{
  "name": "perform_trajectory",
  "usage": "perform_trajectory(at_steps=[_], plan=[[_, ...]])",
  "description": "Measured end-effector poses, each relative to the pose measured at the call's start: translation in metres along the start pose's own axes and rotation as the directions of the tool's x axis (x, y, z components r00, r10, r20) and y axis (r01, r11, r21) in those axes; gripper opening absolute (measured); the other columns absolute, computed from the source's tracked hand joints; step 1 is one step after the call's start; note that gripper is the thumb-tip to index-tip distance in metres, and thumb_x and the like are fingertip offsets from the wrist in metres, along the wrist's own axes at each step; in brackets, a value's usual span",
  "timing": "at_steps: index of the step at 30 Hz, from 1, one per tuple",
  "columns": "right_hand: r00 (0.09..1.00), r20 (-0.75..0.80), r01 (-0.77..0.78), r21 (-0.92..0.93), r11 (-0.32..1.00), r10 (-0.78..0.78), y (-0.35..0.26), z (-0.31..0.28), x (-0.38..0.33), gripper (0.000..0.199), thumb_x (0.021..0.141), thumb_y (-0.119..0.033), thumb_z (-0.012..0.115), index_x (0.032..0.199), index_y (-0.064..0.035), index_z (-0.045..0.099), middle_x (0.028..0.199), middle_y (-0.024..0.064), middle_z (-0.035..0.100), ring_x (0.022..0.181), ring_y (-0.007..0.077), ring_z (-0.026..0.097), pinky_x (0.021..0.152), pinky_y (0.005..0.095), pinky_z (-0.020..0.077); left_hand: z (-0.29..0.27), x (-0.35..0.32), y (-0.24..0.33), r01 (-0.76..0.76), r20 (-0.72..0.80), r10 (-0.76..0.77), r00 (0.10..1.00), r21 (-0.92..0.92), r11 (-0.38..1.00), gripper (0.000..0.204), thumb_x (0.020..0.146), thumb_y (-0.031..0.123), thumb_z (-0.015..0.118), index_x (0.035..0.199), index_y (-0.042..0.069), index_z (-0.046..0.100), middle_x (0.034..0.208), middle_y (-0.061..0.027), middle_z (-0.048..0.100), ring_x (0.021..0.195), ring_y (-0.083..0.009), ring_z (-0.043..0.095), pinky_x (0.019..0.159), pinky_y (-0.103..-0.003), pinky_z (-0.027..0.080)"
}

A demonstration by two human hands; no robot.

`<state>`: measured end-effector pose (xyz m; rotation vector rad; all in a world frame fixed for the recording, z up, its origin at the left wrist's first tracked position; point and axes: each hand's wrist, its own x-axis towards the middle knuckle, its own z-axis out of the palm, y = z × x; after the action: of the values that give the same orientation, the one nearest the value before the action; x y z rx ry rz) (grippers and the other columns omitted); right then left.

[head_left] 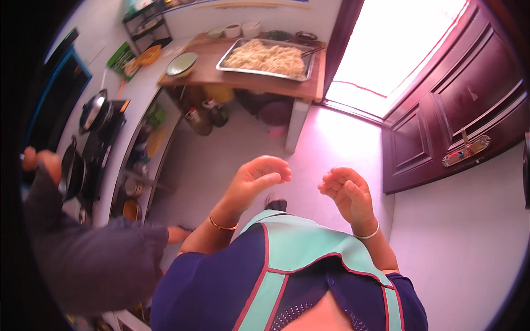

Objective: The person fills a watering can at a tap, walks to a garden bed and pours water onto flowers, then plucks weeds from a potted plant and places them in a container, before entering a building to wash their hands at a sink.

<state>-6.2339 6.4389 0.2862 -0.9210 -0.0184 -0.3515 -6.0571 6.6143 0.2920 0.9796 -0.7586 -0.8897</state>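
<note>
My left hand [255, 181] is raised in front of my chest, its fingers loosely curved and nothing visible in it. Facing it across a gap, my right hand [350, 194] is also in the air, fingers half bent and apart, with no object showing in it. Neither hand touches anything. A bracelet is on each wrist. Below them is the mint-green apron [303, 237] with dark red trim that I wear. Beyond my hands, a metal tray [264, 72] heaped with pale noodles [265, 57] sits on a wooden table [205, 49]; dark chopsticks [312, 52] rest at its right end.
To my left, a person in dark grey [105, 259] stands close, one hand [51, 165] by a black wok [73, 168] on the stove. A lidded pan [95, 110] is farther back. Bowls [182, 64] stand on the table. At right, a dark door [452, 99] stands open beside a bright doorway.
</note>
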Motion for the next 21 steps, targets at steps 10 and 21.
perform_trajectory(at_steps=[10, 21], plan=[[0.884, -0.368, 0.270, -0.099, 0.958, -0.287, -0.086, -0.115, 0.087, 0.019, 0.089, -0.017, 0.056, 0.101, -0.0032, 0.056, 0.089, 0.0099, 0.061, 0.086, 0.0218, 0.059, 0.079, 0.0365, 0.0494, -0.019, 0.247, -0.018, 0.169, 0.147, -0.171, 0.974, 0.026, 0.985, 0.012, 0.089, 0.010, 0.052, 0.091, 0.000, 0.059, 0.079, -0.0045, 0.059, 0.074, -0.0119, 0.057, 0.072, -0.025, 0.046], [0.831, -0.445, 0.335, -0.081, 0.939, -0.334, -0.178, -0.296, 0.146, 0.020, 0.088, -0.018, 0.057, 0.100, -0.0018, 0.054, 0.091, 0.0086, 0.059, 0.086, 0.0200, 0.058, 0.081, 0.0352, 0.0497, 0.052, 0.439, -0.095, 0.248, 0.306, -0.252, 0.918, 0.052, 0.967, 0.014, 0.089, 0.012, 0.054, 0.096, 0.002, 0.058, 0.083, -0.0033, 0.060, 0.080, -0.0108, 0.058, 0.077, -0.026, 0.048]])
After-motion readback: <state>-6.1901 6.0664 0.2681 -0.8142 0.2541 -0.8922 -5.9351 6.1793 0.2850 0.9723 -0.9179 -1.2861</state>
